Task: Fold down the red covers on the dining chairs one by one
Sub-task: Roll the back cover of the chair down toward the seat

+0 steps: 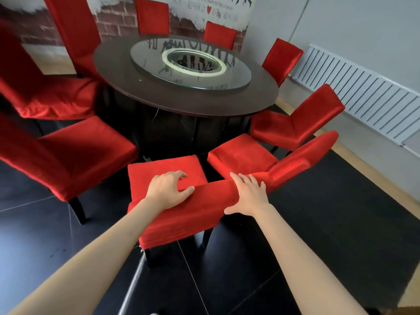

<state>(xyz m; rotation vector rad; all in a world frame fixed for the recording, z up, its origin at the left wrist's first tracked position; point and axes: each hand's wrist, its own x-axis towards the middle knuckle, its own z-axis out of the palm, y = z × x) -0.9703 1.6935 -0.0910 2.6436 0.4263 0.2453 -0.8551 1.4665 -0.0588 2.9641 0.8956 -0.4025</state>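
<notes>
Where both hands press it, red cover (181,214) — plush, creased.

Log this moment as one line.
left hand: resting on chair cover | right hand: flat on cover | table: beyond

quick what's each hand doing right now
Left hand: open, fingers relaxed, resting on the top of the red chair cover.
Right hand: open, fingers spread flat on the same cover.

wall mural (211,7) writing blurred, unreadable
</notes>
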